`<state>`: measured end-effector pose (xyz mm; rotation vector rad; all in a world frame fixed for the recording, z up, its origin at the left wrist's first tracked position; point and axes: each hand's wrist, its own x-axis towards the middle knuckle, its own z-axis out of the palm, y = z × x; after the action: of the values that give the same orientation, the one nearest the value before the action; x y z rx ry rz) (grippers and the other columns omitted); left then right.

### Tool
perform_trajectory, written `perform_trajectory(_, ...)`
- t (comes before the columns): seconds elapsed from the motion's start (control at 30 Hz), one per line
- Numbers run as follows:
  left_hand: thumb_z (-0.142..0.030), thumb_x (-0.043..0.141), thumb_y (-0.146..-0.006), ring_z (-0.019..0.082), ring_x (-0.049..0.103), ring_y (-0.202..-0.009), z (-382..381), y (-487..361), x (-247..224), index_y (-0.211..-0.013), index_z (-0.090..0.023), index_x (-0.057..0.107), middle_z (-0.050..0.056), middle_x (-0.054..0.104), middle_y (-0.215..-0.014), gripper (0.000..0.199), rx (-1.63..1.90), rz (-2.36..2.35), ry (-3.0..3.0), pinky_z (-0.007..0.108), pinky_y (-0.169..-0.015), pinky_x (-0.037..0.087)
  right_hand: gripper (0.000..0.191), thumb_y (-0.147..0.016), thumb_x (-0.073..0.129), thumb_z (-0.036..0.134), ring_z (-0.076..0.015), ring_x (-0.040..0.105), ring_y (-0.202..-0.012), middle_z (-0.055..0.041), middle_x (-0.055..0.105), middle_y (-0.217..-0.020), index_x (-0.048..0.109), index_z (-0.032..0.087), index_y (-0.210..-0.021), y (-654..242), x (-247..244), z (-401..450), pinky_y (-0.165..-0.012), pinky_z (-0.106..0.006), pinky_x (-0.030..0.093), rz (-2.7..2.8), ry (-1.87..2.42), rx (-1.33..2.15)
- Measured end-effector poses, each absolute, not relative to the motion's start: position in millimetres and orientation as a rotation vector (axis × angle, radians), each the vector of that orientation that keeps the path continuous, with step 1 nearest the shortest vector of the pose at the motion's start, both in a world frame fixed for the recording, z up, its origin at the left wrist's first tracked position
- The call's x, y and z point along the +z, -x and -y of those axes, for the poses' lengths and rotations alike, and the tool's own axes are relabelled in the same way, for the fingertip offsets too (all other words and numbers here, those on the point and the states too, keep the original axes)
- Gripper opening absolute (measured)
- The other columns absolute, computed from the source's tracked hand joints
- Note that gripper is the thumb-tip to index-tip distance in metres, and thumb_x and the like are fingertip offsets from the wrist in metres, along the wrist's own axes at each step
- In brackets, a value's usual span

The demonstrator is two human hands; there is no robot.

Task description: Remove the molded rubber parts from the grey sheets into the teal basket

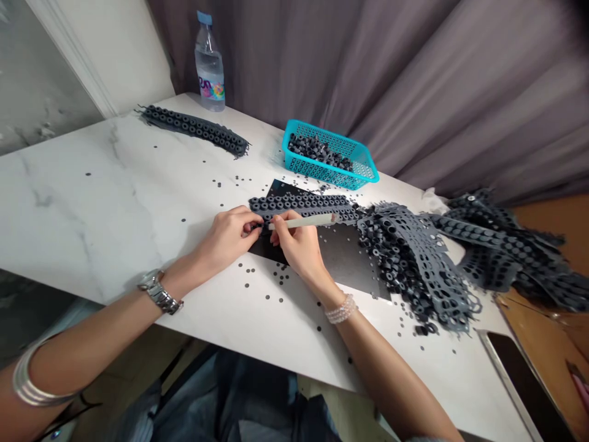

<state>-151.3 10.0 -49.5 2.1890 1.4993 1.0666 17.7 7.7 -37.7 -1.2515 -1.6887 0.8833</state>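
My right hand (297, 242) is closed round a slim off-white pen-like tool (313, 221), its tip pointing left toward my left fingertips. My left hand (230, 232) pinches a small black rubber piece (258, 226), partly hidden by the fingers. Just beyond both hands lies a dark grey moulded rubber strip (299, 204) with rows of round ring-shaped parts. It rests partly on a black mat (350, 258). To the right of my right hand is a heap of loose black rubber rings (400, 270), beside a grey rubber web full of holes (427, 264).
A turquoise basket (331, 175) of small dark parts stands behind the strip. Another ringed strip (196, 127) and a water bottle (210, 67) are at back left. More rubber sheets (506, 239) pile up at right, near a phone (524, 380). Small dark discs dot the white table (115, 227).
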Motion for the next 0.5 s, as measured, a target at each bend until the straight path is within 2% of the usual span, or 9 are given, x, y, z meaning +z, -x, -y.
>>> perform_trajectory(0.17,-0.016,0.063,-0.078,0.009,0.054,-0.060,-12.9,148.5,-49.3,-0.095,-0.017,0.073,0.000,0.065,-0.078,0.020,1.060,-1.496,-2.241,0.024,-0.063,0.048,0.027,-0.094,0.048,0.033,-0.0120,0.055,-0.056,0.0015,0.059,-0.061,0.052,0.022,-0.071,-15.3,-33.0,-7.4,-0.057,-0.025,0.040,1.745,1.277,0.830)
perform_trajectory(0.37,-0.018,0.054,-0.084,0.012,0.059,-0.067,-13.6,148.8,-46.0,-0.082,-0.017,0.071,0.003,0.068,-0.081,0.017,1.002,-1.490,-2.249,0.027,-0.069,0.049,0.028,-0.094,0.045,0.023,-0.0125,0.051,-0.053,0.0018,0.056,-0.057,0.045,0.023,-0.065,-7.3,-24.0,-4.7,-0.056,-0.027,0.033,1.861,1.401,0.610)
perform_trajectory(0.5,-0.026,0.060,-0.083,0.015,0.064,-0.073,-10.8,154.3,-40.1,-0.083,-0.018,0.071,0.005,0.073,-0.085,0.013,1.170,-1.526,-1.878,0.028,-0.073,0.052,0.028,-0.093,0.045,0.022,-0.0135,0.053,-0.052,0.0006,0.057,-0.056,0.046,0.023,-0.065,-5.4,-23.3,-6.1,-0.057,-0.028,0.035,1.851,1.415,0.628)
